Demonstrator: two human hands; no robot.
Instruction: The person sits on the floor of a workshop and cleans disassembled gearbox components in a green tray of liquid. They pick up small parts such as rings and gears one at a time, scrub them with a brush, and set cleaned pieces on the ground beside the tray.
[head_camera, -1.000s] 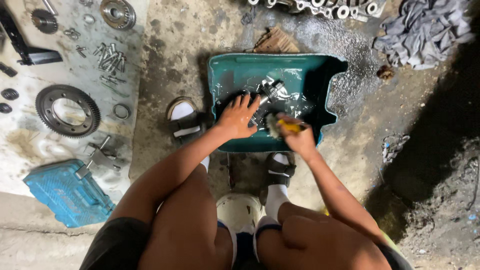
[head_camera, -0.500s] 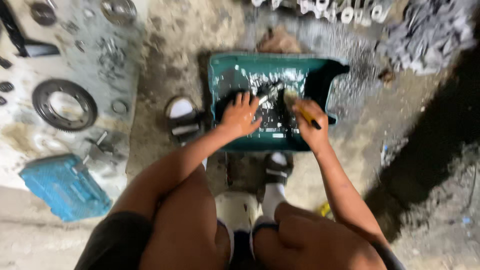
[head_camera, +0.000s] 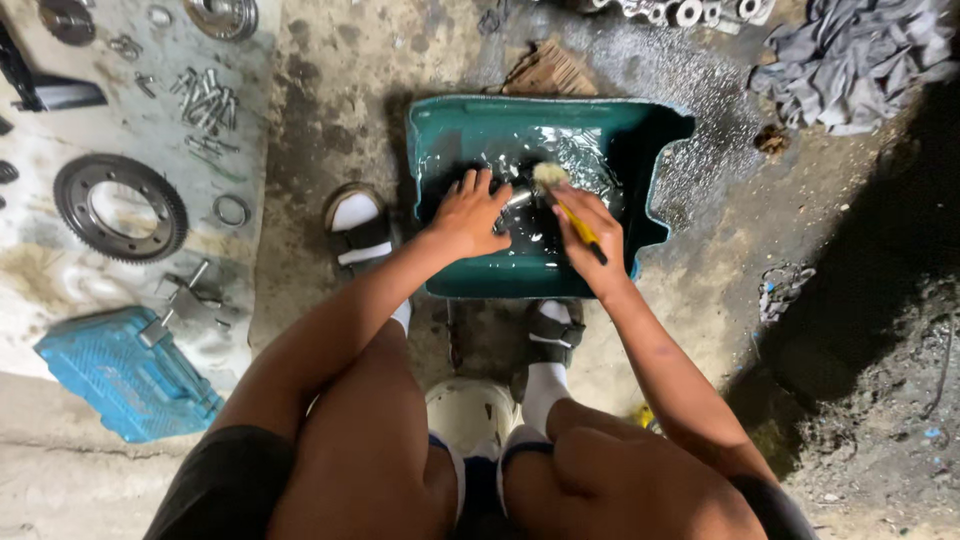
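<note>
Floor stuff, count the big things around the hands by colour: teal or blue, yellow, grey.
Teal or blue: 2, tub and case
Yellow: 1, brush in the right hand
Grey: 2, ring gear and rag pile
Total: 5

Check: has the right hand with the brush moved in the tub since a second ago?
Yes. The right hand and brush moved from the tub's near rim toward its middle, closer to the left hand.

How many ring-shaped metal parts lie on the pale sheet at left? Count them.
4 that I can make out: a large toothed ring gear, a small plain ring, a disc and a thin ring at the top edge; others may be cut off.
</note>
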